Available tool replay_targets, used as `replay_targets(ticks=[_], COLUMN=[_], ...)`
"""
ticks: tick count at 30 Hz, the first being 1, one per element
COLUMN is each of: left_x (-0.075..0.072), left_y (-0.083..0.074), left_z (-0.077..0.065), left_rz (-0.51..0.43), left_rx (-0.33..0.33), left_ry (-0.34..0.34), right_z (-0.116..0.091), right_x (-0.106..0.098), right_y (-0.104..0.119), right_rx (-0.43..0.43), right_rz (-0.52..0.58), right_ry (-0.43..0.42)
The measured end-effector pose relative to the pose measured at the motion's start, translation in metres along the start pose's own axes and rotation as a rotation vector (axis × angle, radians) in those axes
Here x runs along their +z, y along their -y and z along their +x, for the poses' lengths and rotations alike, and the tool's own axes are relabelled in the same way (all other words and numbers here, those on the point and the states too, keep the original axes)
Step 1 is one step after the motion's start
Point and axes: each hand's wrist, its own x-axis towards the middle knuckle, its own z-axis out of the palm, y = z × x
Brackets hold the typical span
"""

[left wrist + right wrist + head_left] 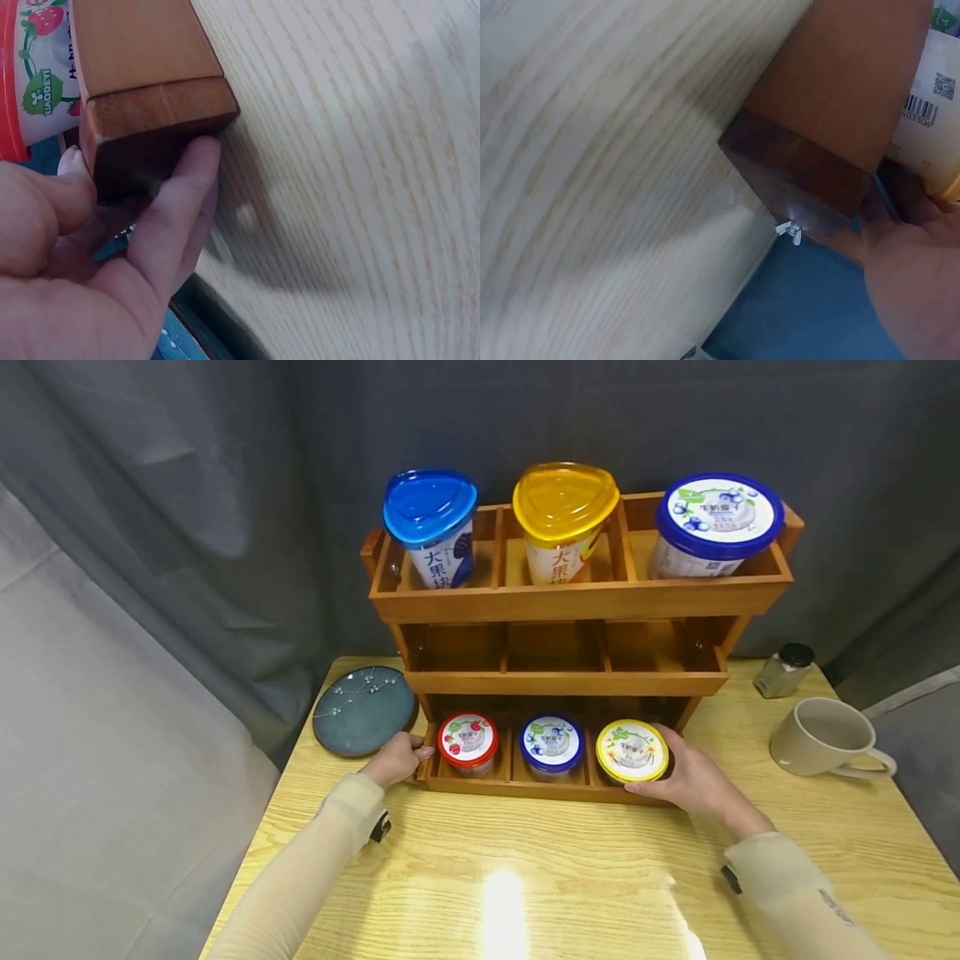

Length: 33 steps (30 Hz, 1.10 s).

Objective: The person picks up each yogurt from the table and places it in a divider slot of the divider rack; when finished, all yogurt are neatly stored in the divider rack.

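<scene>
A three-tier wooden rack (577,602) stands at the back of the table. My left hand (396,760) holds the left end of its bottom tier, thumb at the inner edge and fingers against the end in the left wrist view. Beside it sits a red-lidded pudding cup (468,740). In the middle compartment is a small blue-lidded pudding cup (552,744). My right hand (693,781) grips a yellow-lidded pudding cup (632,752) in the right compartment, thumb at the front of the lid. Behind the cup and wood, its fingers are partly hidden in the right wrist view.
The top tier carries a blue-lidded cup (431,527), a yellow-lidded cup (564,522) and a wide blue-lidded tub (718,527). A dark teal plate (363,714) lies left of the rack. To the right stand a beige mug (813,743) and a black-capped jar (785,672).
</scene>
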Motion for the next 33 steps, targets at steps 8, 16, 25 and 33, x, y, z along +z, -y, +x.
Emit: replay_targets(ticks=[8,16,25,33], left_x=[0.0,0.0,0.0,-0.001], left_y=[0.0,-0.002,-0.003,-0.004], left_z=[0.0,-0.001,-0.002,-0.004], left_rz=[0.011,0.019,0.028,0.048], left_rx=[-0.008,-0.003,-0.018,-0.007], left_ry=[0.002,0.003,0.007,0.007], right_z=[0.003,0.007,0.008,0.007], right_x=[-0.003,-0.011,-0.019,-0.021], right_y=[-0.002,0.001,0.004,0.007], right_rx=[0.01,0.012,0.009,0.022], right_rz=[-0.032,-0.05,-0.038,-0.044], right_ry=[0.034,0.085,0.126,0.136])
